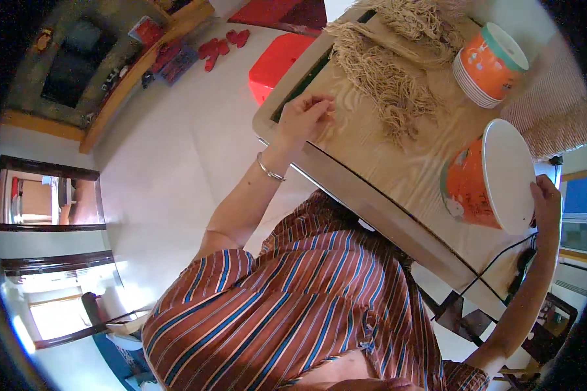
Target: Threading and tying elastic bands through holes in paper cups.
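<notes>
My right hand (546, 203) grips the rim of a large orange paper tub (471, 186), its fingers at the edge of the white round opening. The tub lies tilted on the wood-grain table, its opening turned to the right. Above the table's left edge is my left hand (306, 117), its fingers curled together; whether anything small is between them is hidden. Beyond it, a heap of tan, stringy strands (394, 85) spreads over the table top, with more strands (417, 19) behind. A stack of orange paper tubs (489, 65) with a green-rimmed base stands at the far right.
The wood-grain table (372, 159) has a raised pale edge. A red stool (277, 65) stands beyond its left side. A black cable (496, 260) runs over the near right corner. Striped fabric (554, 98) lies beside the tubs. Red slippers (213, 52) are on the floor.
</notes>
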Available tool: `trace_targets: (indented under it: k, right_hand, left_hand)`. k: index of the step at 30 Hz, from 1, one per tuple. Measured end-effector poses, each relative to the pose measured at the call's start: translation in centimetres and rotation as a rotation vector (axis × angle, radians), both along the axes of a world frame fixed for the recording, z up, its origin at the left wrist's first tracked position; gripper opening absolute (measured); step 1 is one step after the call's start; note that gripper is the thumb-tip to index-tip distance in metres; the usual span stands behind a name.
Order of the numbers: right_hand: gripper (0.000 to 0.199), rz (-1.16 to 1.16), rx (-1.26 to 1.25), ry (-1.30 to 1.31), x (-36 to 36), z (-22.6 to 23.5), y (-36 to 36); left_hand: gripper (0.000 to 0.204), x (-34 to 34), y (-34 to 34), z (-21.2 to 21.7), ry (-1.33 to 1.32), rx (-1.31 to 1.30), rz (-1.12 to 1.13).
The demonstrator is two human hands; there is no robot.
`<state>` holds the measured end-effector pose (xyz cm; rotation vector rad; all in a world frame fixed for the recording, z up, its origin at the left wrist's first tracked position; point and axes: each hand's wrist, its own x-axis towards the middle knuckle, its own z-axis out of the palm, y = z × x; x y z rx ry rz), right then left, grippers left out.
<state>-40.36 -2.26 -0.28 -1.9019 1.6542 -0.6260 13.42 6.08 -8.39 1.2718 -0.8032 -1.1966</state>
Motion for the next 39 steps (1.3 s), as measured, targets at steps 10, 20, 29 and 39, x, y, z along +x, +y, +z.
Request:
trace_targets:
  k: [10, 20, 29, 39]
  right_hand:
    - [0.016, -0.085, 0.177, -0.216, 2.9, -1.2, 1.8]
    - [0.017, -0.148, -0.158, 0.025, 4.8, 1.4, 4.8]
    - [0.004, 0.215, -0.380, 0.043, 17.9, 8.2, 14.0]
    - [0.011, 0.524, -0.262, -0.127, 21.5, 4.0, 14.5]
  left_hand:
    - [0.013, -2.8, 0.3, -0.2, -0.788, -0.308, -0.064]
    - [0.012, -4.4, -4.3, 2.6, -0.836, -0.478, -0.123]
    - [0.017, -5.0, -7.5, 4.8, -1.116, -0.614, -0.054]
    - [0.027, -4.6, -9.6, 3.2, -1.392, -0.591, -0.211]
